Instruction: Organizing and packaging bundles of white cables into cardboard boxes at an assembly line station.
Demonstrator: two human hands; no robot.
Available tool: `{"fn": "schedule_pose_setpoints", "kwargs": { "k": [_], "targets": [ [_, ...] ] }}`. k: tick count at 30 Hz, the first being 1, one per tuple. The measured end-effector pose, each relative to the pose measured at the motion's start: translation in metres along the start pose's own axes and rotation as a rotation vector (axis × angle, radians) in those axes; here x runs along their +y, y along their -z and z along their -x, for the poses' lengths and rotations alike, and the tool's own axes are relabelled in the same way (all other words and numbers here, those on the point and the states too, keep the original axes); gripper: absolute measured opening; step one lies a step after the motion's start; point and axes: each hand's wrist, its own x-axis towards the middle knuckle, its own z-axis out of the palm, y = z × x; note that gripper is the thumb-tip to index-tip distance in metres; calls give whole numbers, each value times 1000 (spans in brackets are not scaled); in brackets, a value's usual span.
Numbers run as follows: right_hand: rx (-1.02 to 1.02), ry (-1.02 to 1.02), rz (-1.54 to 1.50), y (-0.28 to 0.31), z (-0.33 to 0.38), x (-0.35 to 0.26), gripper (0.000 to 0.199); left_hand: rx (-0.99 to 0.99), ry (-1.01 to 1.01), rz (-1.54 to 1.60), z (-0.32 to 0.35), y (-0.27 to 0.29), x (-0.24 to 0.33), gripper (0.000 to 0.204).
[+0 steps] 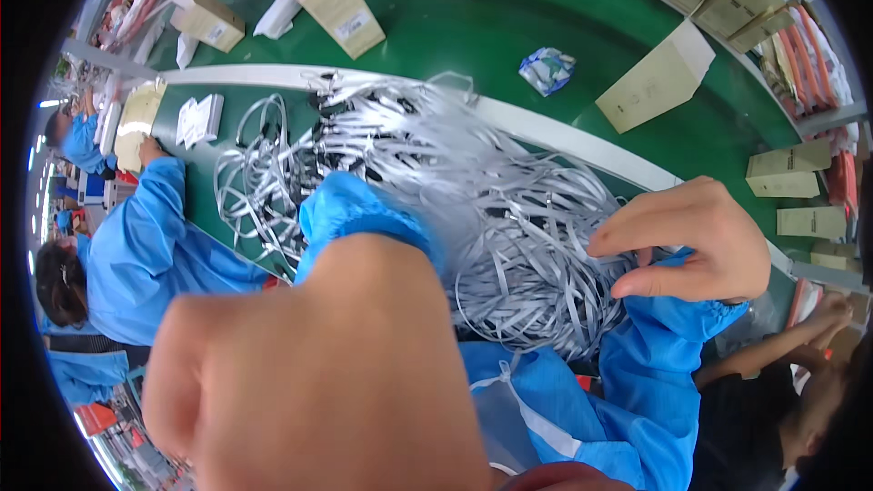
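My left hand (318, 391) is raised very close to the camera, large and blurred. Its back and curled knuckles show, while the fingertips are hidden. To the right, my right hand (696, 241) hovers at the edge of a big tangled pile of silvery-grey flat cords (536, 264). Thumb and forefinger are apart there, and nothing shows between them. Small black ends stick out among the cords at the pile's far left part. A looser bunch of the same cords (259, 168) lies left of the pile. My left forearm and its blue sleeve cover part of the heap.
Behind a white rail (600, 150) runs a green belt (436, 18) with open cardboard boxes (655, 77) and a crumpled blue-and-white packet (546, 70). White small boxes (200, 120) stand at the left. A co-worker in blue (145, 245) sits left; another person's bare arms (782, 345) show at right.
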Motion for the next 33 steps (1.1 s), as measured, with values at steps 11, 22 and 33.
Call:
{"fn": "schedule_pose_setpoints", "kwargs": {
  "k": [11, 22, 33],
  "targets": [
    [57, -152, 169, -27, -29, -44, 49, -100, 55, 391, -7, -27, 7, 26],
    [161, -184, 260, -38, -1, -19, 50, -320, 41, 646, -10, -53, 11, 26],
    [262, -234, 328, -43, -3, -34, 41, -500, 184, 857, -20, -79, 17, 28]
  ]
}}
